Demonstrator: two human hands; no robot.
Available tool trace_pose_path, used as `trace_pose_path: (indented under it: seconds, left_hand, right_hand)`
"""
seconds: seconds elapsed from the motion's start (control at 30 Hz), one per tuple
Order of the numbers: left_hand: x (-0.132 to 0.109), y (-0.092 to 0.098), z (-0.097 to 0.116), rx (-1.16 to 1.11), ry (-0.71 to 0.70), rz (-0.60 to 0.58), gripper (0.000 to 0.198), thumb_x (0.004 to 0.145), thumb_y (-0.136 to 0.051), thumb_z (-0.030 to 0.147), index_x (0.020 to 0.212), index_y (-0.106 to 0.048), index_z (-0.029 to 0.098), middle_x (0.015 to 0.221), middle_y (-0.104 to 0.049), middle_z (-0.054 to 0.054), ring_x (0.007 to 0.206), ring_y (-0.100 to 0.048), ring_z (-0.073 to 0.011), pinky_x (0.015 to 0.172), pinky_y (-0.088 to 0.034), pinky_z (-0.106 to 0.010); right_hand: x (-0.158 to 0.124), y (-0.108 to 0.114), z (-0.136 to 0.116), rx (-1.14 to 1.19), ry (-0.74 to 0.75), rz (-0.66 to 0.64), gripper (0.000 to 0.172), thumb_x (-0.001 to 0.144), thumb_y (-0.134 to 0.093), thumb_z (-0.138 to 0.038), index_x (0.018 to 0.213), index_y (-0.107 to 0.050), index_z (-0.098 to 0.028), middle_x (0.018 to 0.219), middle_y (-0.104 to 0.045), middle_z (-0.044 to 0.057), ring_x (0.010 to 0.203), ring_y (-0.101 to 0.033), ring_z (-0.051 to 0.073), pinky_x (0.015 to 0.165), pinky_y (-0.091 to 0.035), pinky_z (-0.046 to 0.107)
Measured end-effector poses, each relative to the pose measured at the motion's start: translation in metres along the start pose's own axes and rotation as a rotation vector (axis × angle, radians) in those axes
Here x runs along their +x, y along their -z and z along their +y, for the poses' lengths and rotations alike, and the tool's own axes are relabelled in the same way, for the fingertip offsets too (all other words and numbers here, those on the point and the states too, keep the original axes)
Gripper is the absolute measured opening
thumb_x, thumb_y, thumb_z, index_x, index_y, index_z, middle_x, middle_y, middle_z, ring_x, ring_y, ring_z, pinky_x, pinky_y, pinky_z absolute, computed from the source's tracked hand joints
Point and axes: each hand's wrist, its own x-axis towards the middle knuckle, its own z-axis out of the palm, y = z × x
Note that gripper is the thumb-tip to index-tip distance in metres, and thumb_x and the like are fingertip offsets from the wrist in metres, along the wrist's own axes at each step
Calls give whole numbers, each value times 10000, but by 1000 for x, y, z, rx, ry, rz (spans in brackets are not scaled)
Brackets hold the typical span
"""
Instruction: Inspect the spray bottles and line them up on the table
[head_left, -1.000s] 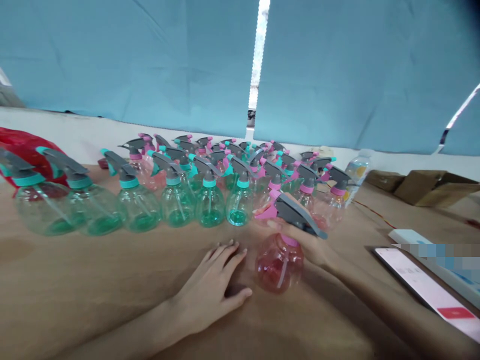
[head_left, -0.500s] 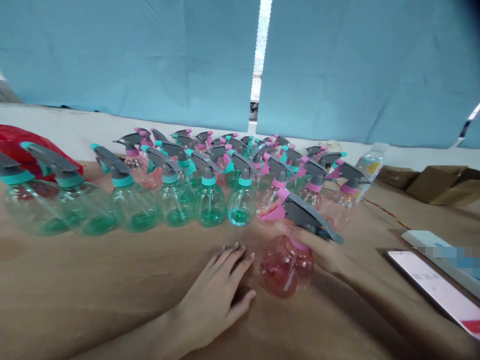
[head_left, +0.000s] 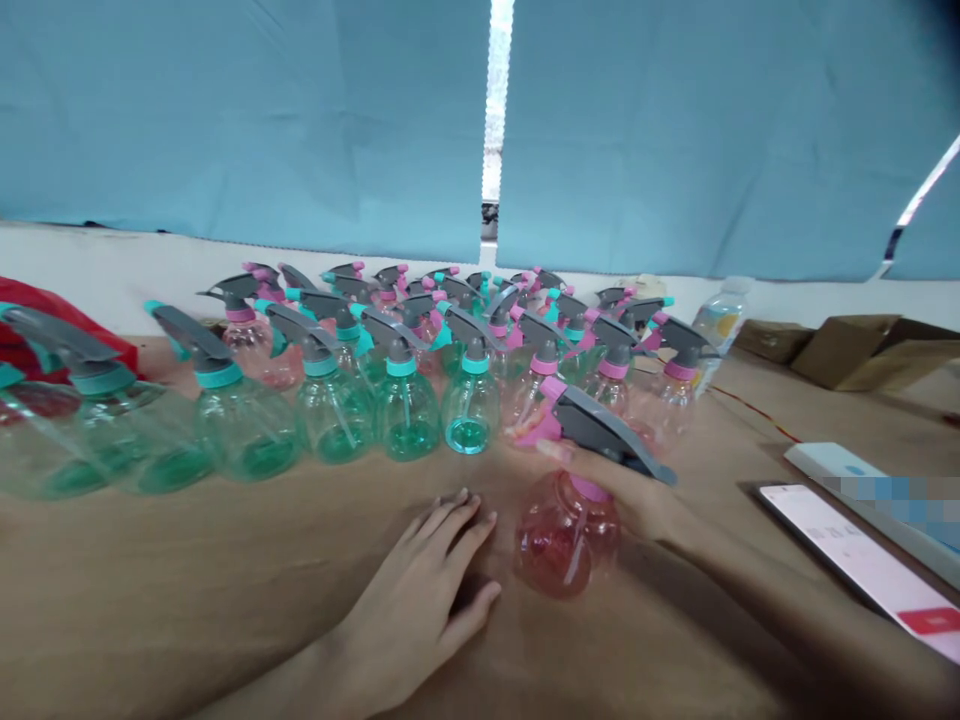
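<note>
My right hand is wrapped around the neck of a pink spray bottle, below its grey and pink trigger head. That bottle stands upright on the brown table, and part of my hand is hidden behind it. Flat on the tabletop, just left of the bottle, lies my left hand with its fingers spread and nothing in it. Beyond both hands, a front row of green spray bottles with turquoise collars stands close together. Pink-collared spray bottles continue the row to the right, with several more bottles packed behind.
At the right lie a phone with a lit screen and a white box. Farther back are a cardboard box and a clear labelled bottle. A red bag sits at far left. Blue sheeting hangs behind.
The view has turned slightly to the right, so everything appears shifted left. My right hand keeps its hold on the pink spray bottle, and my left hand still rests on the table.
</note>
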Motion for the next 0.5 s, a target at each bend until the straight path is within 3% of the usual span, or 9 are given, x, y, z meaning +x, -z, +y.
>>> trace_pose_path:
  seconds: [0.13, 0.3, 0.5]
  left_hand:
    - [0, 0, -2, -21, -3, 26, 464, 912, -490, 400, 1336, -444, 216, 1396, -447, -80, 1282, -394, -280, 1041, -335, -463]
    - [0, 1, -3, -16, -10, 15, 453, 914, -487, 389, 1327, -457, 204, 1391, -454, -84, 1280, -396, -282, 1034, -344, -462]
    - [1, -4, -5, 15, -11, 39, 444, 919, -478, 407, 1320, -466, 216, 1381, -466, -78, 1263, -417, -280, 1030, -340, -471]
  right_hand:
    - [0, 0, 6, 5, 19, 22, 370, 778, -610, -468, 1096, -589, -279, 942, -669, 30, 920, -615, 229, 741, -499, 370]
    - [-1, 0, 16, 45, 6, 17, 408, 796, -609, -432, 1177, -553, -298, 863, -677, 9, 888, -634, 207, 737, -512, 355]
    - [0, 0, 14, -39, 2, -53, 271, 840, -535, -450, 1005, -662, -277, 782, -692, 11, 853, -649, 208, 776, -511, 390]
